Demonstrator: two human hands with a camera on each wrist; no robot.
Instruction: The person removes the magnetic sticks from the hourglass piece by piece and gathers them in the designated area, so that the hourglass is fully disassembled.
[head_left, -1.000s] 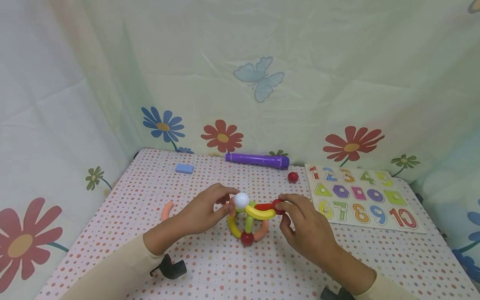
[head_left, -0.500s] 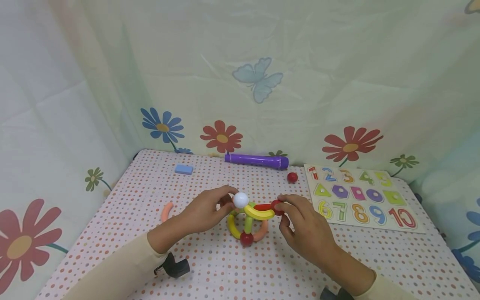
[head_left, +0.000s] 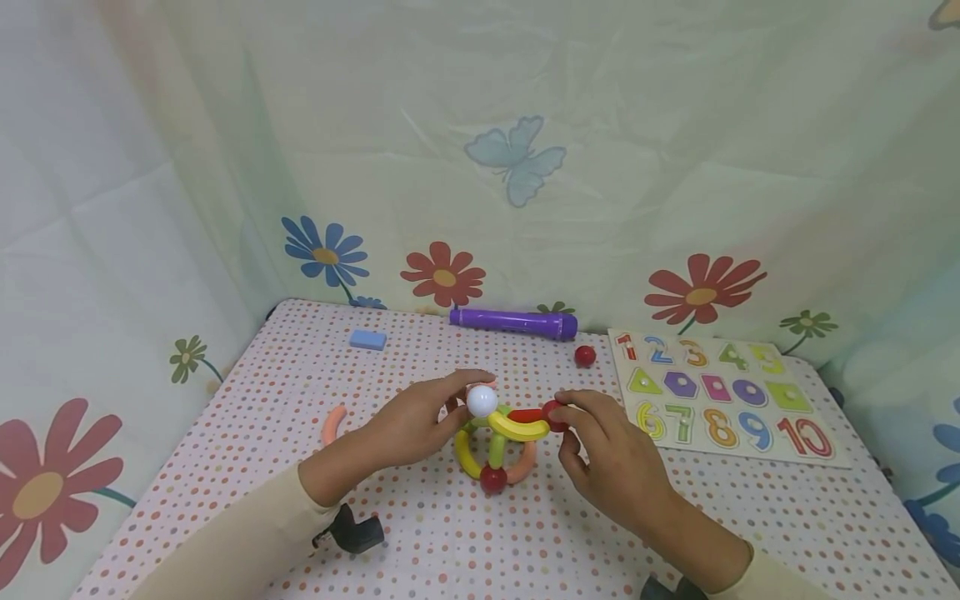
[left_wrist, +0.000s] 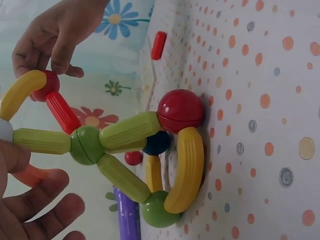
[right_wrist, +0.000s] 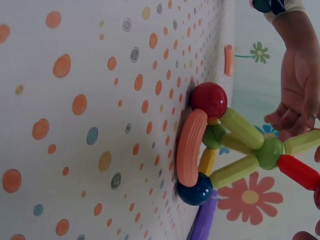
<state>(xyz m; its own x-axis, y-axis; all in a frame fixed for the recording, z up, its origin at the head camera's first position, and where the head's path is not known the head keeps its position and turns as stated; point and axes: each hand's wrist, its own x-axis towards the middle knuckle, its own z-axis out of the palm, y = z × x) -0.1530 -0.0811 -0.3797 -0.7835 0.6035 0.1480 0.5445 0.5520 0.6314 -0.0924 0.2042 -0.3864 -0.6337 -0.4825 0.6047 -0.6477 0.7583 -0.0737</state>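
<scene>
A magnetic stick-and-ball structure stands mid-table. Its base has a red ball (head_left: 493, 479), a blue ball (right_wrist: 195, 190) and curved sticks; green sticks rise to a green ball (left_wrist: 86, 145). At the top, a curved yellow stick (head_left: 519, 428) runs from a white ball (head_left: 482, 402) to a red ball (head_left: 552, 414). My left hand (head_left: 416, 418) pinches a curved orange stick (left_wrist: 31, 175) beside the white ball, partly hidden by the fingers. My right hand (head_left: 611, 458) holds the upper red ball, where a straight red stick (left_wrist: 63, 112) also ends.
A loose curved orange stick (head_left: 333, 423) lies left of the structure. Behind are a blue block (head_left: 368, 339), a purple tube (head_left: 513, 322) and a loose red ball (head_left: 585, 356). A number puzzle board (head_left: 731, 396) lies right. A red stick (left_wrist: 159, 45) lies on the cloth.
My left hand has shifted slightly right, its index finger now reaching behind the white ball. The orange stick there has turned further behind the ball. My right hand has stayed nearly still.
</scene>
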